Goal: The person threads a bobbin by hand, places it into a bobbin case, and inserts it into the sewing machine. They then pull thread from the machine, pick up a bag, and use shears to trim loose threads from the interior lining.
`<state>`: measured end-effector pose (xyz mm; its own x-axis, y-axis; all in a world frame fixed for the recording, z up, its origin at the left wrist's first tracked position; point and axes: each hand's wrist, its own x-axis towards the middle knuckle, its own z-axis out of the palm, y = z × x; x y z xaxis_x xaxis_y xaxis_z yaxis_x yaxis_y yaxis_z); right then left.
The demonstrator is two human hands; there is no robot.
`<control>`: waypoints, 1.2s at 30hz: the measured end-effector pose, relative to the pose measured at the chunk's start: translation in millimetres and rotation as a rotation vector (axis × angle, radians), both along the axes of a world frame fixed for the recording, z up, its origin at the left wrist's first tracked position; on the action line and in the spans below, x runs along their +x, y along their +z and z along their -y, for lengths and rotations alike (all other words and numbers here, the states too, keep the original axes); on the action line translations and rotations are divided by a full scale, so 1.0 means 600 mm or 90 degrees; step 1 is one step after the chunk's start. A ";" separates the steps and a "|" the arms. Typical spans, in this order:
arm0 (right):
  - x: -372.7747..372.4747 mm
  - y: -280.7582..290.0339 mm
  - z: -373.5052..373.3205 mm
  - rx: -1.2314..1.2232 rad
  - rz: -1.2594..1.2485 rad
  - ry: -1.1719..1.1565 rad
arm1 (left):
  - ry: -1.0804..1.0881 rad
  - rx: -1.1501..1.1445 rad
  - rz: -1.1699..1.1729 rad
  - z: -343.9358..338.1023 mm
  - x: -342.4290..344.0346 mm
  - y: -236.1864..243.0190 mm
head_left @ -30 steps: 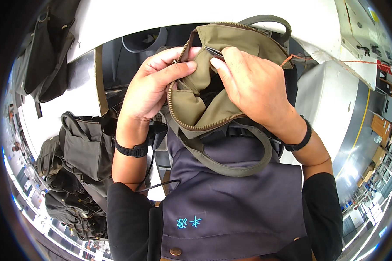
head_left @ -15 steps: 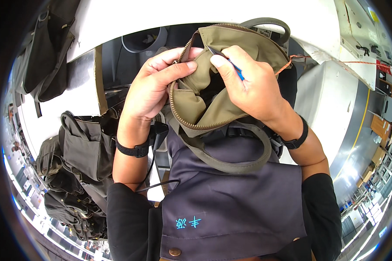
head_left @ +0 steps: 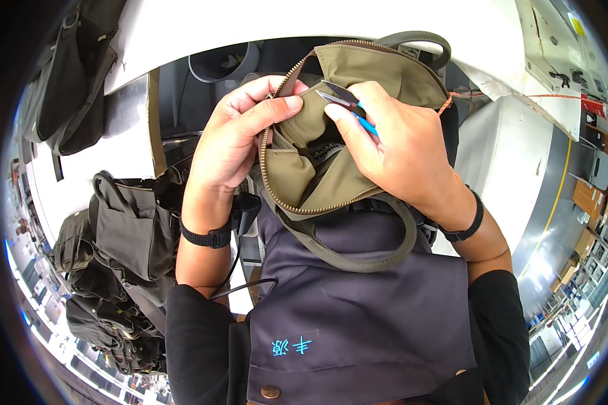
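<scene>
An olive fabric bag with a brass zipper lies open before me, its top handle away from me and another handle toward me. My left hand is closed on the bag's edge by the zipper, thumb pressing the lining. My right hand grips small thread snips with blue handles; their metal blades are parted over the lining beside my left thumb. A label shows partly inside the bag, whose depths are shadowed. A dark apron lies beneath the near handle.
Dark bags are heaped at the lower left, another at the upper left. A white worktop spans the top. A grey round bin sits under it, an orange cord runs rightward, and a white surface stands at the right.
My right hand has shifted slightly down, uncovering more of the snips' blades and blue handles, with the blades now visibly apart. The label inside the bag has come into sight.
</scene>
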<state>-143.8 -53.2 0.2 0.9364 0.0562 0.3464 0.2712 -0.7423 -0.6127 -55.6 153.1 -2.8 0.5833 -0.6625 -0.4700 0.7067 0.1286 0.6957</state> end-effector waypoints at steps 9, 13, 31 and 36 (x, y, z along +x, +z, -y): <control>-0.003 0.011 -0.002 -0.022 -0.016 -0.001 | 0.018 0.008 0.012 0.001 0.000 0.001; -0.003 0.011 -0.003 -0.039 -0.007 -0.015 | 0.030 0.004 0.022 0.001 -0.001 -0.003; -0.006 0.006 -0.004 -0.042 -0.012 0.003 | 0.044 -0.001 0.004 0.003 -0.004 -0.011; -0.005 0.005 -0.001 -0.042 -0.015 -0.003 | 0.040 -0.008 -0.010 -0.001 0.002 -0.010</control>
